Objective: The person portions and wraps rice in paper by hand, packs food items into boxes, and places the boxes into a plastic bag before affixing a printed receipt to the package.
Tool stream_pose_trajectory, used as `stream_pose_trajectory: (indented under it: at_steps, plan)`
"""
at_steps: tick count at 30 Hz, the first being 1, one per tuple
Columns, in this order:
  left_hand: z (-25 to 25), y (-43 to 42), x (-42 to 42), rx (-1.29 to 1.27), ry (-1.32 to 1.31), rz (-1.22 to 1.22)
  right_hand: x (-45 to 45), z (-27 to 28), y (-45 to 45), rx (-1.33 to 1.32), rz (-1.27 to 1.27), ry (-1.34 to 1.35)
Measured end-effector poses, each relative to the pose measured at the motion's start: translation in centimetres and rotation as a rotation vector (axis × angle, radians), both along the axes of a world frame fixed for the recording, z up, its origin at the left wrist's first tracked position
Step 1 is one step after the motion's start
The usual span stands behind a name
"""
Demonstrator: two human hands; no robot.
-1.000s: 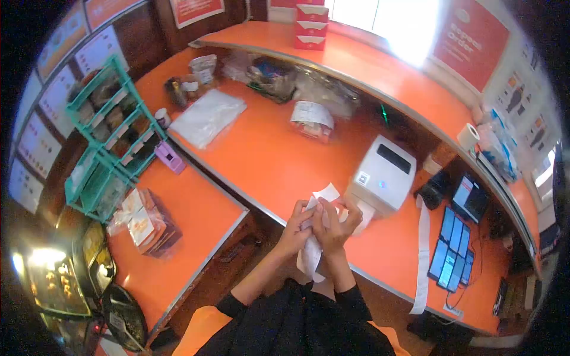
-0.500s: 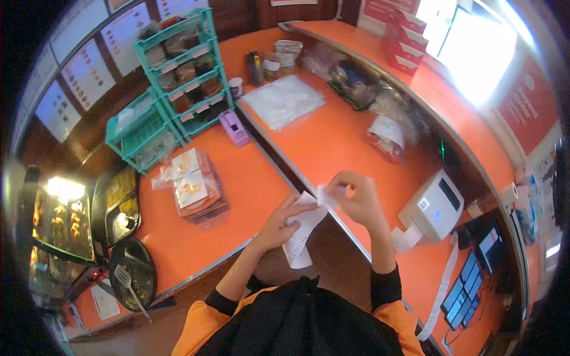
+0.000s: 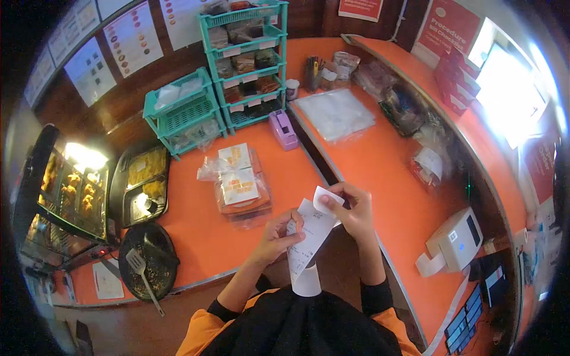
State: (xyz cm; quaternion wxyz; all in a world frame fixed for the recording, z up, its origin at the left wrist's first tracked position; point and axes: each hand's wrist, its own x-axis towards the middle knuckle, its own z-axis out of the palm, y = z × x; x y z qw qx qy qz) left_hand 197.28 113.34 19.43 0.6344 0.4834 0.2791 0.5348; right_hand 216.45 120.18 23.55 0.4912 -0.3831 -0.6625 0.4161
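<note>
A long printed paper receipt (image 3: 313,228) is stretched between my two hands, over the gap in front of the orange counter. My left hand (image 3: 279,236) pinches its left edge with thumb and fingers. At the receipt's upper right end, which curls over, my right hand (image 3: 354,209) grips the paper between thumb and fingers. The lower end hangs in a curl near my dark apron. Just beyond my left hand, a plastic-wrapped stack of printed cards or packets (image 3: 240,185) lies on the counter.
A white receipt printer (image 3: 456,242) with paper sticking out stands at right, near a tablet (image 3: 465,317). Green stacked baskets (image 3: 246,62) and a purple tape dispenser (image 3: 283,130) are at the back. At left are a lit food warmer (image 3: 68,196) and a dark pan (image 3: 142,255) holding a spatula.
The view has swung right to left, so the counter items appear further right. My hands have opened the receipt out; its printed face shows more, and my right hand's blurred motion has stopped.
</note>
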Motion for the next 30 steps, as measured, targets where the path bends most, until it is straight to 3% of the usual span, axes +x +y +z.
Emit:
stream_pose_trajectory:
  at_steps: [4, 12, 15, 18, 20, 23, 26, 28, 30]
  plan:
    - [0.4, -0.4, -1.7, -0.034, -0.043, 0.031, -2.6, 0.6, -0.6, -0.025, -0.054, -0.039]
    - [-1.6, -0.6, -5.6, -0.057, 0.004, 0.014, -6.5, -0.7, 0.2, 0.384, -0.095, -0.393]
    - [-3.5, -0.7, -6.5, -0.088, 0.085, 0.059, -7.9, -4.3, 2.6, 0.300, -0.039, -0.282]
    - [-6.8, 0.1, -6.8, -0.012, 0.181, 0.208, -10.1, -6.9, 7.8, 0.246, 0.044, -0.286]
    - [-7.5, 1.2, -7.3, 0.158, 0.465, 0.387, -12.6, -7.6, 12.4, 0.245, 0.111, -0.289]
    - [-8.0, 3.6, -7.4, -0.022, 0.507, 0.613, -17.2, -8.2, 19.7, 0.243, 0.285, -0.261]
    - [-9.5, 7.5, -7.2, 0.009, 0.543, 0.858, -21.7, -11.3, 25.4, 0.185, 0.416, -0.249]
    - [-10.3, 9.1, -7.1, -0.022, 0.563, 0.938, -24.2, -14.3, 28.2, -0.013, 0.575, -0.234]
    - [-11.4, 10.2, -7.0, -0.058, 0.579, 1.013, -25.3, -16.9, 29.6, 0.009, 0.604, -0.216]
